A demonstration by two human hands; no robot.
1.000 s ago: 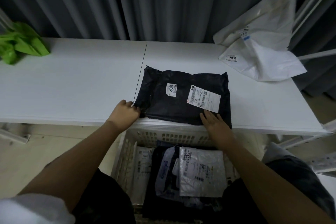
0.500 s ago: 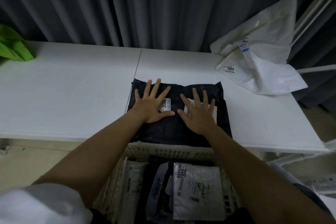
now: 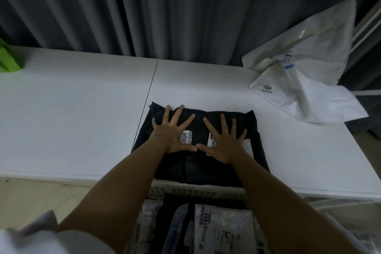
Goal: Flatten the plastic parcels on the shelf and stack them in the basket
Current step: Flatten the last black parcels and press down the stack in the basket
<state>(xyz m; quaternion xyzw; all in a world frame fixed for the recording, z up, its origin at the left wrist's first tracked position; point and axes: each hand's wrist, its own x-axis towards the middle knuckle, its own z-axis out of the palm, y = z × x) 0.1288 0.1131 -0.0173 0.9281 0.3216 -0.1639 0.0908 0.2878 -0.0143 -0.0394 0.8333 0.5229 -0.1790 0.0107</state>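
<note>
White shelf (image 3: 72,121): both flat hands (left (image 3: 172,134), right (image 3: 223,142)) press the black parcel (image 3: 198,161); push outward, slowly.

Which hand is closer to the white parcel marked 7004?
Right. The right hand presses the black parcel on the side facing the white parcel; the left hand presses farther away.

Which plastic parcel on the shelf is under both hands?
The black plastic parcel at the shelf's front edge; the white plastic parcel lies untouched at the far right.
</note>
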